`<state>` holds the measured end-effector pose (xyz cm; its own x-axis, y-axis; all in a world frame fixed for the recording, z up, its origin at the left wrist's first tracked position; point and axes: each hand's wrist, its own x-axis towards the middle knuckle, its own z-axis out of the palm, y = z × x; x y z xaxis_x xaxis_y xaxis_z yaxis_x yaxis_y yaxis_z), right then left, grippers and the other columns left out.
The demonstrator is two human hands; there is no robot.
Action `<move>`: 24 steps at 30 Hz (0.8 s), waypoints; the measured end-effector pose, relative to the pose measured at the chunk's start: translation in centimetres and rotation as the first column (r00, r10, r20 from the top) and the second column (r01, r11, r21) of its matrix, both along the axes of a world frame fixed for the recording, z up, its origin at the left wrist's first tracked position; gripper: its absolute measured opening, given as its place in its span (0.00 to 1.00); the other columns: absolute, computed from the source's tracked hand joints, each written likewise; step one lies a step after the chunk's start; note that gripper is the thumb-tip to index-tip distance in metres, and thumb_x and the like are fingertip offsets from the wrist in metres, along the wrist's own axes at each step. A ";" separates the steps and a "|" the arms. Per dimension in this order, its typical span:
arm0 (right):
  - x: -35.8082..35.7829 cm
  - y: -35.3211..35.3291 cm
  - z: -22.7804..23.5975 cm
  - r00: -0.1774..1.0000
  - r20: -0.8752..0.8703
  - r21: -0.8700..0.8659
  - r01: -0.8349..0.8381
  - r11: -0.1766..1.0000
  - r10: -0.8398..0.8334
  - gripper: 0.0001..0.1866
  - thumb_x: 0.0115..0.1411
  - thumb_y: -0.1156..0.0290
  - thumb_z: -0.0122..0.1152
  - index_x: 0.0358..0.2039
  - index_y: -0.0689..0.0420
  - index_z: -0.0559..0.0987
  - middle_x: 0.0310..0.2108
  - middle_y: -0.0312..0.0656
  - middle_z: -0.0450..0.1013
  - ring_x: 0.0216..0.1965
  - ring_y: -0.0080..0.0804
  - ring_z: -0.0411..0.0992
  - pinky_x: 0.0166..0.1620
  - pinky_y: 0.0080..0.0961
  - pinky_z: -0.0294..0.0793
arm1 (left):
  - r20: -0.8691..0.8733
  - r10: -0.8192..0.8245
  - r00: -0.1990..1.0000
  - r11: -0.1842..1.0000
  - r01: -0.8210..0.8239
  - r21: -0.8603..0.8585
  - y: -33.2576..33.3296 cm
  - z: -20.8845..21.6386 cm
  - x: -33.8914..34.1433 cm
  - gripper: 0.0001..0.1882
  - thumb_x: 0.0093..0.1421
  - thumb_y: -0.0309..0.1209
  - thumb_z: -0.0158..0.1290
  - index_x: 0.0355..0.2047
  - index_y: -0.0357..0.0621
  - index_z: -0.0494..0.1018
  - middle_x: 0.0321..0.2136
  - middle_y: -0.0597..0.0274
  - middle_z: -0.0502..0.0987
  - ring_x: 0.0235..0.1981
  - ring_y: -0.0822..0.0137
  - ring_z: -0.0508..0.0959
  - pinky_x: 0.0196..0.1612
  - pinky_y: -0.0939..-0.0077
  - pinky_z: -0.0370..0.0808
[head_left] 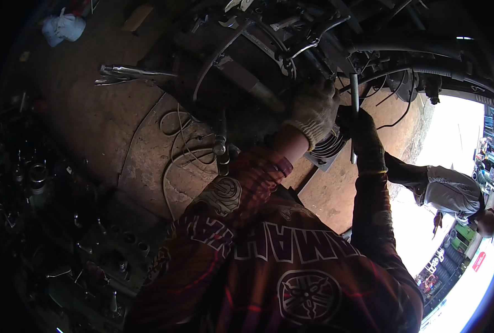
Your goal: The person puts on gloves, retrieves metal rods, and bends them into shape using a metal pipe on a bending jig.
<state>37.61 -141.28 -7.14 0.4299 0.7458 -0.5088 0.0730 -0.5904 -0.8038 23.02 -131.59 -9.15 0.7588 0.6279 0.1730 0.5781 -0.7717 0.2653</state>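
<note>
We grip a rod (354,89) in our right hand (367,136), seemingly to steady it beside the coil (330,147); our left hand (316,110) curls close by, though we cannot tell what it holds.

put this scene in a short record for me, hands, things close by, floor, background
left hand: pale work glove, at the dark metal parts; fingers' grip hidden
right hand: dark work glove, at an upright pale metal rod; exact grip unclear
below the hands: dark coiled part
floor: brown, stained, with a looped pale hose
left of the metal parts: long silver tool
upper left: pale blue bag
right background: another person in a grey top, bright ground beyond
</note>
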 end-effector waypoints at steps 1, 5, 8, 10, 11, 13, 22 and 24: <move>0.3 -0.1 -0.2 1.000 0.028 -0.006 -0.011 1.000 0.011 0.15 0.67 0.60 0.59 0.39 0.61 0.80 0.24 0.33 0.75 0.24 0.18 0.73 0.26 0.19 0.71 | 0.000 -0.005 1.000 1.000 0.005 0.001 -0.1 0.2 0.1 0.19 0.57 0.43 0.55 0.47 0.52 0.76 0.46 0.67 0.74 0.55 0.61 0.69 0.60 0.48 0.64; 0.8 -0.1 -0.9 0.999 0.039 -0.046 0.027 0.999 -0.025 0.16 0.66 0.59 0.61 0.37 0.61 0.79 0.22 0.34 0.74 0.23 0.20 0.73 0.25 0.21 0.72 | -0.161 -0.044 0.986 0.997 0.053 0.049 0.5 2.2 0.3 0.15 0.61 0.40 0.51 0.45 0.53 0.78 0.45 0.70 0.77 0.53 0.63 0.71 0.58 0.53 0.66; -0.4 1.0 -0.8 0.995 0.085 -0.040 -0.048 0.998 0.051 0.17 0.63 0.57 0.61 0.37 0.59 0.80 0.23 0.35 0.76 0.21 0.22 0.73 0.24 0.24 0.73 | -0.312 -0.049 0.949 0.997 0.064 0.038 2.1 3.2 -0.4 0.13 0.64 0.38 0.48 0.44 0.54 0.80 0.43 0.70 0.79 0.51 0.62 0.74 0.56 0.55 0.69; 1.0 -0.1 -0.7 0.990 0.139 -0.101 0.025 0.995 -0.010 0.16 0.63 0.57 0.61 0.36 0.59 0.80 0.22 0.35 0.76 0.21 0.23 0.73 0.25 0.24 0.73 | -0.349 -0.175 0.921 0.984 0.151 -0.093 2.9 1.8 3.2 0.13 0.65 0.36 0.47 0.44 0.55 0.80 0.43 0.66 0.80 0.50 0.60 0.78 0.52 0.57 0.74; 1.5 -0.5 -0.6 0.986 0.169 -0.124 0.029 0.992 -0.007 0.16 0.62 0.57 0.60 0.35 0.59 0.80 0.22 0.35 0.76 0.21 0.23 0.73 0.25 0.25 0.73 | -0.361 -0.231 0.904 0.970 0.185 -0.158 3.4 2.1 4.1 0.13 0.65 0.35 0.46 0.44 0.56 0.80 0.44 0.64 0.80 0.50 0.58 0.79 0.50 0.58 0.77; 1.0 0.2 -0.5 0.986 0.163 -0.093 -0.014 0.996 0.029 0.16 0.62 0.57 0.60 0.34 0.59 0.81 0.22 0.36 0.76 0.21 0.24 0.74 0.25 0.26 0.73 | -0.406 -0.276 0.871 0.960 0.231 -0.156 4.7 4.2 2.7 0.15 0.65 0.29 0.46 0.49 0.55 0.78 0.48 0.60 0.78 0.52 0.55 0.79 0.52 0.58 0.78; 1.5 -0.5 -3.8 0.934 0.345 0.043 -0.119 0.992 0.097 0.23 0.58 0.51 0.61 0.37 0.60 0.83 0.31 0.55 0.79 0.38 0.53 0.79 0.42 0.44 0.77 | -0.647 -0.407 0.644 0.901 0.400 -0.168 6.6 6.8 3.5 0.26 0.60 0.22 0.50 0.58 0.61 0.72 0.58 0.61 0.71 0.58 0.53 0.73 0.59 0.59 0.74; 1.4 -0.5 -3.6 0.942 0.325 0.055 -0.100 0.993 0.077 0.22 0.58 0.51 0.61 0.37 0.60 0.83 0.31 0.54 0.79 0.38 0.52 0.80 0.42 0.44 0.77 | -0.667 -0.408 0.623 0.876 0.472 -0.095 6.6 6.1 3.0 0.27 0.60 0.22 0.50 0.59 0.62 0.70 0.58 0.61 0.70 0.59 0.54 0.73 0.59 0.59 0.74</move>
<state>38.99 -141.75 -10.74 0.4926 0.8172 -0.2993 0.3844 -0.5128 -0.7677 26.01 -124.99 -3.07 0.8775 0.1961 -0.4377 0.1612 -0.9801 -0.1159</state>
